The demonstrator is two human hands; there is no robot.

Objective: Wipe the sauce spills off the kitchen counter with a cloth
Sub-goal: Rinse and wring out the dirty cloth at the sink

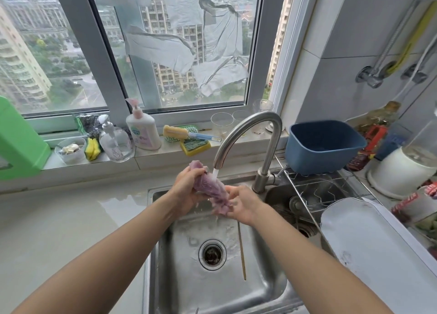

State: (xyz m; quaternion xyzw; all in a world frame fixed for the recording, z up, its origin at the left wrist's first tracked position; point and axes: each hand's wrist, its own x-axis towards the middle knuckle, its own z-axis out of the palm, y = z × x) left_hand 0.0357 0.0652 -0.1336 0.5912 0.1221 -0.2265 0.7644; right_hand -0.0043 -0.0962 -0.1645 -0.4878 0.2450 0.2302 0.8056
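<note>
A wet purple cloth (211,188) is bunched into a roll between both hands, over the steel sink (179,278). My left hand (185,191) grips its upper end and my right hand (243,204) holds its lower end. Water runs from the curved steel faucet (248,134) onto the middle of the cloth. The pale kitchen counter (71,219) lies to the left of the sink, with a wet sheen near the sink's rim; no sauce marks show clearly on it.
The window sill holds a soap bottle (142,129), a clear pump dispenser (113,141), sponges (195,144), a brush and glasses. A green box (16,139) stands at far left. A blue tub (324,143) sits on a wire rack over the right basin. A chopstick (242,250) lies in the sink.
</note>
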